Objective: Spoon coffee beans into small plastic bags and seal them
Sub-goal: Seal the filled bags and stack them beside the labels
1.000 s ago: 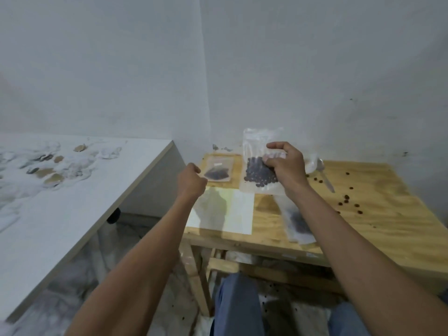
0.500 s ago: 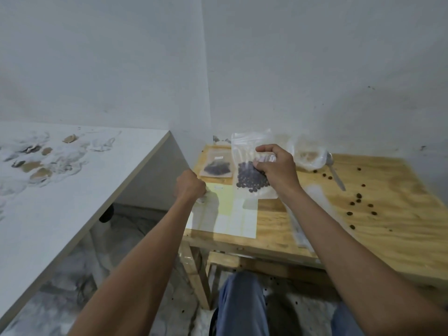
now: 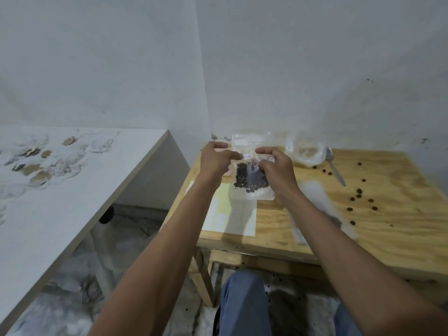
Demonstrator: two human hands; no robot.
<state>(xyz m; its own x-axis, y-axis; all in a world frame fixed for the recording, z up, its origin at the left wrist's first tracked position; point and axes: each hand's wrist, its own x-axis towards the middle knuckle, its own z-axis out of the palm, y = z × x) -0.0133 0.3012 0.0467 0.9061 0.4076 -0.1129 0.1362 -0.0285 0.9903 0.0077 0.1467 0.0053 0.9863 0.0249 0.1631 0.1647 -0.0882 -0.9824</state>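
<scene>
bag (image 3: 253, 183) of beans hanging below both hands' grip, left hand (image 3: 217, 160), right hand (image 3: 275, 169)

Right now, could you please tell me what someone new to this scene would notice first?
The eye goes first to the small clear plastic bag of dark coffee beans, held up over the pale wooden table with the left hand and right hand pinching its top strip. Next come the loose dark coffee beans scattered on the table's right side, beside a metal spoon and a crumpled clear bag at the back.
</scene>
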